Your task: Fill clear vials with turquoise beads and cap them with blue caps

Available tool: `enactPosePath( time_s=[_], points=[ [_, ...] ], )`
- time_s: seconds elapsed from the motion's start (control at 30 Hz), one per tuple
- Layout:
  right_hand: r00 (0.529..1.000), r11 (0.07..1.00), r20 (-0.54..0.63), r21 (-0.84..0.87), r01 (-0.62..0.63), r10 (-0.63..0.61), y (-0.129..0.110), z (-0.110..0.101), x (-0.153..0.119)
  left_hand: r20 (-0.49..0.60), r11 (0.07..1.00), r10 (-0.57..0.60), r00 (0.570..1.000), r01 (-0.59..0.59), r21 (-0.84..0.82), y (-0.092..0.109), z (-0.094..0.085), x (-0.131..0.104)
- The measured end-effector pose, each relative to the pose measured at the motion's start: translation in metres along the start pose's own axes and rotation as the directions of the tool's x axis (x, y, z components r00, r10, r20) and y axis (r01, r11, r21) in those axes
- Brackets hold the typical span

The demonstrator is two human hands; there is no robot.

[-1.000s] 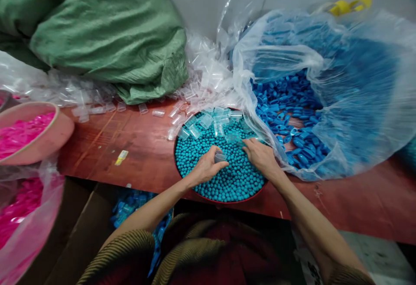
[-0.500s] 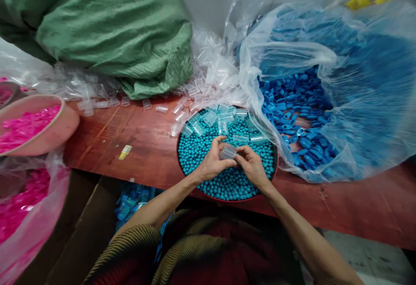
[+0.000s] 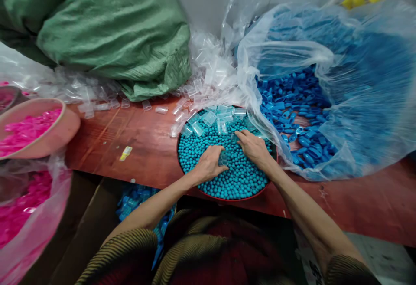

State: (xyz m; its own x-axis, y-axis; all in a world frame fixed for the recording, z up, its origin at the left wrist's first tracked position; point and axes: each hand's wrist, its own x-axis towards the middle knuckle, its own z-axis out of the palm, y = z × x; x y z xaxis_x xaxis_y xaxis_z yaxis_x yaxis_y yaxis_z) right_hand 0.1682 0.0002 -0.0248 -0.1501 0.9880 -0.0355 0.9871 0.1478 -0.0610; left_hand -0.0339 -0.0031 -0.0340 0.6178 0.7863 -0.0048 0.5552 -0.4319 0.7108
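A round tub of turquoise beads (image 3: 240, 181) sits in front of me, with several clear plastic cups (image 3: 222, 126) lying on the beads toward its far side. My left hand (image 3: 208, 164) is curled around one clear cup (image 3: 223, 158), low against the beads; its thumb and fingers are on either side of it. To the right, my right hand (image 3: 255, 146) has its fingertips down at another clear cup (image 3: 234, 136), mostly hidden by the fingers, and appears to pinch it.
Loose clear cups (image 3: 195, 90) are heaped behind the tub. A clear bag (image 3: 344, 159) of blue plastic pieces (image 3: 299, 98) lies right. At left stand a pink bowl (image 3: 69, 124) of pink pieces and a green sack (image 3: 113, 37). A yellow-and-white piece (image 3: 125, 153) lies on the red table (image 3: 104, 146).
My hands have moved apart. The left has lowered its clear cup to the beads; the right has let go of that cup and moved up to another one lying on the beads.
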Motion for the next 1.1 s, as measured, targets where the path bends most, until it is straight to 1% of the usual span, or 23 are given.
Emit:
enactPosePath(
  time_s=[0.07,0.13,0.17,0.23,0.3,0.37,0.43,0.5,0.57,0.6,0.63,0.67,0.73,0.8,0.87,0.9,0.97,1.03,1.1],
  points=[
    [0.999,0.999,0.014,-0.015,0.039,-0.038,0.001,0.006,-0.001,0.045,0.969,-0.015,0.999,0.025,-0.246,-0.003,-0.003,0.001],
    [0.998,0.996,0.014,-0.063,0.070,-0.069,-0.001,0.006,-0.004,0.098,0.872,-0.015,0.995,0.061,-0.485,-0.004,-0.007,0.001],
    [0.997,0.993,0.018,-0.091,0.081,-0.079,-0.002,0.004,-0.005,0.113,0.815,-0.014,0.994,0.077,-0.574,-0.004,-0.009,0.001],
    [0.996,0.987,0.027,-0.136,0.086,-0.084,-0.005,-0.002,-0.005,0.130,0.721,-0.012,0.991,0.099,-0.686,-0.003,-0.012,0.001],
    [0.996,0.986,0.019,-0.142,0.089,-0.087,-0.007,-0.007,-0.003,0.151,0.662,-0.022,0.988,0.127,-0.738,0.000,-0.015,0.000],
    [0.995,0.987,0.005,-0.120,0.103,-0.104,-0.008,-0.007,-0.001,0.163,0.642,-0.039,0.986,0.150,-0.752,0.004,-0.018,-0.002],
    [0.993,0.990,-0.001,-0.080,0.116,-0.116,-0.006,-0.002,0.000,0.149,0.652,-0.057,0.987,0.150,-0.743,0.007,-0.022,-0.004],
    [0.996,0.996,-0.029,-0.023,0.088,-0.088,-0.003,0.001,-0.003,0.138,0.667,-0.069,0.988,0.148,-0.730,0.008,-0.025,-0.005],
    [0.993,0.998,-0.108,0.053,0.045,-0.039,-0.001,-0.001,-0.008,0.137,0.690,-0.079,0.987,0.153,-0.707,0.009,-0.027,-0.005],
    [0.986,0.993,-0.163,0.104,0.047,-0.030,-0.001,-0.004,-0.011,0.138,0.707,-0.087,0.987,0.158,-0.689,0.008,-0.027,-0.005],
    [0.975,0.984,-0.217,0.163,0.077,-0.040,-0.003,-0.009,-0.015,0.141,0.726,-0.094,0.986,0.165,-0.667,0.007,-0.026,-0.004],
    [0.962,0.964,-0.260,0.224,0.140,-0.079,-0.005,-0.014,-0.019,0.142,0.743,-0.096,0.985,0.165,-0.649,0.006,-0.026,-0.003],
    [0.929,0.896,-0.307,0.323,0.306,-0.207,-0.014,-0.022,-0.027,0.138,0.765,-0.067,0.988,0.140,-0.629,0.005,-0.023,-0.001],
    [0.899,0.838,-0.294,0.351,0.419,-0.326,-0.024,-0.025,-0.030,0.134,0.791,-0.020,0.991,0.097,-0.604,0.004,-0.020,0.002],
    [0.890,0.831,-0.259,0.333,0.446,-0.374,-0.029,-0.020,-0.028,0.141,0.833,-0.002,0.990,0.079,-0.547,0.005,-0.018,0.005],
    [0.896,0.841,-0.248,0.322,0.435,-0.369,-0.030,-0.016,-0.026,0.135,0.854,-0.012,0.991,0.080,-0.514,0.006,-0.017,0.006],
    [0.918,0.874,-0.229,0.298,0.384,-0.325,-0.027,-0.008,-0.022,0.084,0.881,-0.047,0.995,0.081,-0.467,0.007,-0.016,0.008],
    [0.941,0.916,-0.199,0.243,0.318,-0.274,-0.022,-0.001,-0.020,0.022,0.890,-0.069,0.997,0.072,-0.451,0.005,-0.016,0.007],
    [0.953,0.946,-0.165,0.162,0.281,-0.254,-0.019,0.002,-0.021,0.001,0.887,-0.070,0.998,0.062,-0.458,0.003,-0.015,0.006]
  ],
)
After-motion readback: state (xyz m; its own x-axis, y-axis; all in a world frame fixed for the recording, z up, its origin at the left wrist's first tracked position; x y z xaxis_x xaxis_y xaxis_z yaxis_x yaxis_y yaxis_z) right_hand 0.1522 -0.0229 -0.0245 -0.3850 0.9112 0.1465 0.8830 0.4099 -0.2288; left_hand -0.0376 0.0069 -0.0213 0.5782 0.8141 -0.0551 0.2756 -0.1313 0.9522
